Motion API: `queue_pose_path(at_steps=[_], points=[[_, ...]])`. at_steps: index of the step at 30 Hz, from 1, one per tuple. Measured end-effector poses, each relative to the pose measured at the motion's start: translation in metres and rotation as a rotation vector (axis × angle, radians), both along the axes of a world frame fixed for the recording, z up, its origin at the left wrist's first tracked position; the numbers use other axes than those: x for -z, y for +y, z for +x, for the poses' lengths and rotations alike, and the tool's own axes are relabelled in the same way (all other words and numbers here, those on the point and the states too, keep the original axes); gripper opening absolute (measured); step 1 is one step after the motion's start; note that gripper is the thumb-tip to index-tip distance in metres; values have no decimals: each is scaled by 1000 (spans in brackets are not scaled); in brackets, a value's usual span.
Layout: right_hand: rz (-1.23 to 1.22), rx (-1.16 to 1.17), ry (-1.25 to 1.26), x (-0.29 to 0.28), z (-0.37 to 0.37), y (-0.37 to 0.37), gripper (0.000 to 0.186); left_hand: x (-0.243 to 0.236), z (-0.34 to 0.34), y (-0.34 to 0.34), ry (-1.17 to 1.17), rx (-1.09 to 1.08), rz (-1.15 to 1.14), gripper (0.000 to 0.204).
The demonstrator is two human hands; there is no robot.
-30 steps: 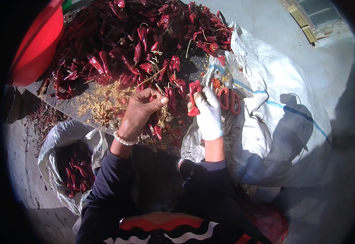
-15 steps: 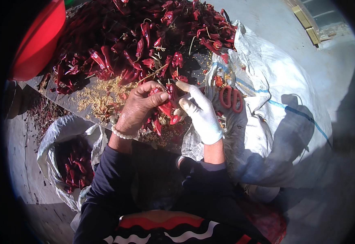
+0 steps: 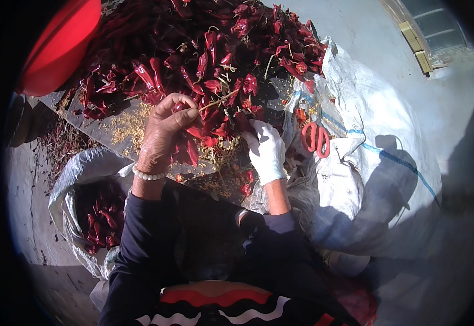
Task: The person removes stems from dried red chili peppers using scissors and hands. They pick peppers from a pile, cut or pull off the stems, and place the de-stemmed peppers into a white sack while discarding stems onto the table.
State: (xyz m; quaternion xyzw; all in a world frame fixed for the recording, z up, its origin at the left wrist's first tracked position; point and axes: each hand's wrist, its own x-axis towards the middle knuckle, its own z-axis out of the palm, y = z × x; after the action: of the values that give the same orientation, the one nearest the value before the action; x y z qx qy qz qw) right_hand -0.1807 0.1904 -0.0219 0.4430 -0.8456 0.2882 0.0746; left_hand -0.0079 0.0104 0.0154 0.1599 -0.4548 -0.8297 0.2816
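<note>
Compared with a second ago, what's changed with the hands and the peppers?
The bare left hand has moved left and farther from the body. The gloved right hand has shifted left, away from the red scissor handles, and no longer visibly pinches the red pepper it held up; whether it grips another is unclear. The pepper heap, white sack and scissor handles stay as they were.

There's a red tub (image 3: pixel 57 51) up on my left, a blue-striped white sack (image 3: pixel 381 114) sprawls to my right, and beyond it, a paned window (image 3: pixel 438 30)!
</note>
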Motion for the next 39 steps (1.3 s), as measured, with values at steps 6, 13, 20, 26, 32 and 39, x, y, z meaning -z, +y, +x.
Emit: queue_pose_path(at_steps=[6,13,20,26,32,39], points=[[-315,-44,-392,-14,5,-1,33,14,-19,22,-147,65,54,10],[-305,-204,-116,-47,22,5,41,5,-37,50,-253,80,-33,17],[-344,-330,-246,-38,20,15,20,4,-38,60,-103,119,-51,16],[-468,-200,-418,-60,31,6,11,-4,-32,57,-254,123,-528,18],[-315,-277,-90,-52,32,5,11,11,-35,58,-165,105,-726,17],[-377,-141,-611,-39,38,10,6,8,-32,55,-180,98,-1100,14]])
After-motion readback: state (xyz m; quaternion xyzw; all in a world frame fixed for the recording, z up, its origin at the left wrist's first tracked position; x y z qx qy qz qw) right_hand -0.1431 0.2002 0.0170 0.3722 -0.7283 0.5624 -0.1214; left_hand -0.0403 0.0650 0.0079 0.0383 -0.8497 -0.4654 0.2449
